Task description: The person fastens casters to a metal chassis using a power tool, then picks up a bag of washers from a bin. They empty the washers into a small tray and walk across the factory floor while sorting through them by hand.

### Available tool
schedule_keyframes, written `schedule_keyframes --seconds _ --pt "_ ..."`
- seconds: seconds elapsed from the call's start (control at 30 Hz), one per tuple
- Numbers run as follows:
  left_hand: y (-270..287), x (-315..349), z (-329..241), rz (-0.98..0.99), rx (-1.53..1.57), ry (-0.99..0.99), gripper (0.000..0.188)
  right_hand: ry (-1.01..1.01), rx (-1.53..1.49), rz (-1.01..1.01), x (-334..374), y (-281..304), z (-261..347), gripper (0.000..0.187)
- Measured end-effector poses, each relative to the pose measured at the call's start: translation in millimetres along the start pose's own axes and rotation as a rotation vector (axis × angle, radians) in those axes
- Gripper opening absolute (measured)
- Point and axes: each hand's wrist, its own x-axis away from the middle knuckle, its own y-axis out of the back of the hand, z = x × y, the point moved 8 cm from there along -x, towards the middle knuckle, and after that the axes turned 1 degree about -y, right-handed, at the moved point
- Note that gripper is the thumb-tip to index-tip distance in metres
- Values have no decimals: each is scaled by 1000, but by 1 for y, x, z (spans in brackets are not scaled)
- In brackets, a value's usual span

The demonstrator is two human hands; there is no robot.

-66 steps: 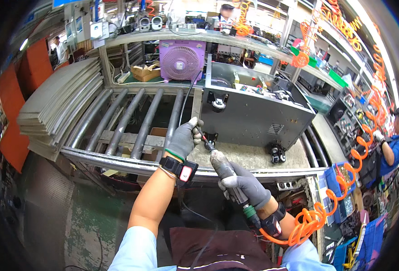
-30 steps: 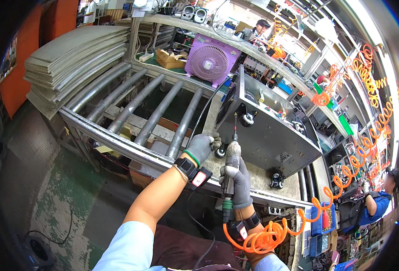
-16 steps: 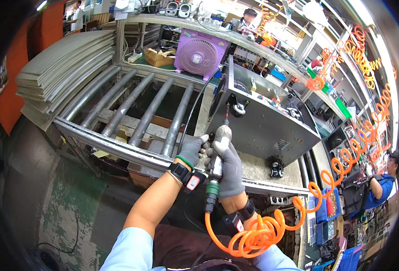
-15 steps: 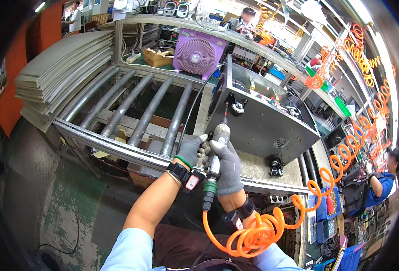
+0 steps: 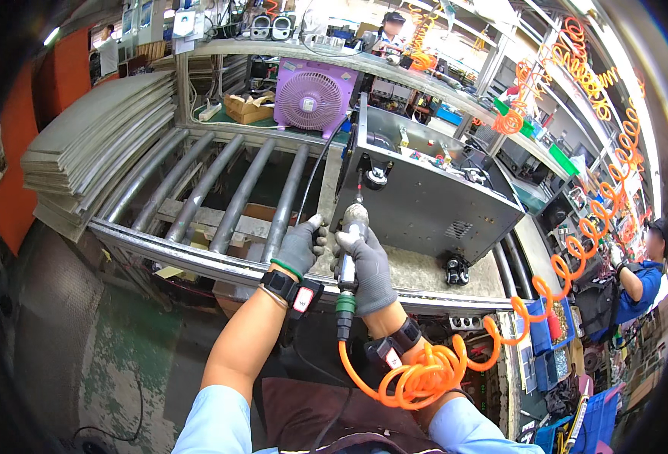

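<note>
Right hand (image 5: 369,266) clenched around pneumatic screwdriver (image 5: 347,261), held upright so bit meets caster wheel (image 5: 376,178) above grip, on grey metal cabinet (image 5: 432,208). Left hand (image 5: 301,246) just beside grip, fingers curled; contents hidden. Orange coiled air hose (image 5: 425,374) trails below grip.

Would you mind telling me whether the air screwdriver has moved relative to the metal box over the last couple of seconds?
Yes. The air screwdriver in the right hand has risen from below the conveyor edge and now stands upright, its bit near the caster on the metal box.
</note>
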Motion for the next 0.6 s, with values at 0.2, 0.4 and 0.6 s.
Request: schedule_keyframes --seconds 0.2,0.4,0.6 --pt "-24 -15 -18 6 54 -8 14 72 293 118 17 26 2 52" --pt "-48 -14 -34 112 -14 -1 19 -123 410 237 60 32 4 61" --pt "-57 -4 -35 153 -123 3 20 -180 414 250 64 39 13 63"
